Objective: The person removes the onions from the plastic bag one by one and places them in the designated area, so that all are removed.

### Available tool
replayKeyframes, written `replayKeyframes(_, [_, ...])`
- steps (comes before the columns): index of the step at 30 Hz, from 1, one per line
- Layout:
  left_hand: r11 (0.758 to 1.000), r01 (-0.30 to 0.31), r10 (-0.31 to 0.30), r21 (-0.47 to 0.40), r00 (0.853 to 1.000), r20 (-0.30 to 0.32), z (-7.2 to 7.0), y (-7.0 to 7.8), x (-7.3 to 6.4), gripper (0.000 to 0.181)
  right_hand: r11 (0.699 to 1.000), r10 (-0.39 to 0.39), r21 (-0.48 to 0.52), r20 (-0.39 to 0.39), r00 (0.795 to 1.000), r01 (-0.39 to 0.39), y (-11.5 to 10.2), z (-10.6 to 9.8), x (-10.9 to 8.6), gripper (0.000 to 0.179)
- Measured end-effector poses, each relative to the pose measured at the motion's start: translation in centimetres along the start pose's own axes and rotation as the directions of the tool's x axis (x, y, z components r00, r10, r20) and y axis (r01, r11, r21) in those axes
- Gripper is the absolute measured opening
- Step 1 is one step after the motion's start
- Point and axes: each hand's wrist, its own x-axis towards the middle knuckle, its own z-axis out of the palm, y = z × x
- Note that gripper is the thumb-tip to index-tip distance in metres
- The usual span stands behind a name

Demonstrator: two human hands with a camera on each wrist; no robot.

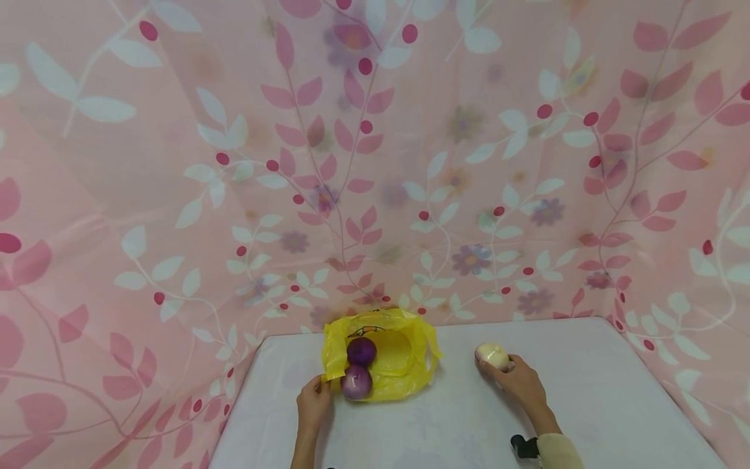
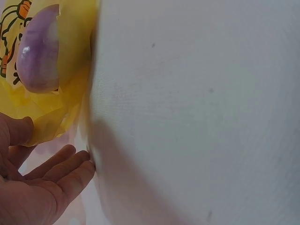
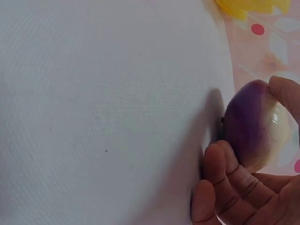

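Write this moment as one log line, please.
left hand: pinches yellow bag | right hand: holds round purple-white item | bag opening: dark purple item, lighter purple item

Free to pass between the yellow bag (image 1: pixel 418 372) and the right hand (image 1: pixel 525 383), low over the white table (image 1: pixel 451 423). Passable also in front of the bag, between both forearms, and to the right of the right hand, as far as the table's side edge. Limited at the back by the flowered curtain (image 1: pixel 498 195). Blocked at the left of the bag's mouth by a darker purple vegetable (image 1: pixel 361 351), a paler purple vegetable (image 1: pixel 356 383) and the left hand (image 1: pixel 314 404). Reachable inside the bag, to the right of both vegetables.
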Motion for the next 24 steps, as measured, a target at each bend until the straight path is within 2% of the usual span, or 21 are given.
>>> replayKeyframes(14, [1.0, -0.008, 0.008, 0.017, 1.0, 0.002, -0.06, 0.18, 0.04, 0.015, 0.998, -0.013, -0.066, 0.005, 1.0, 0.013, 0.26, -0.24, -0.26, 0.103])
replayKeyframes(24, [1.0, 0.001, -0.001, 0.005, 1.0, -0.004, 0.01, 0.1, 0.02, 0.015, 0.993, -0.005, -0.115, 0.019, 1.0, 0.007, 0.77, -0.84, -0.53, 0.112])
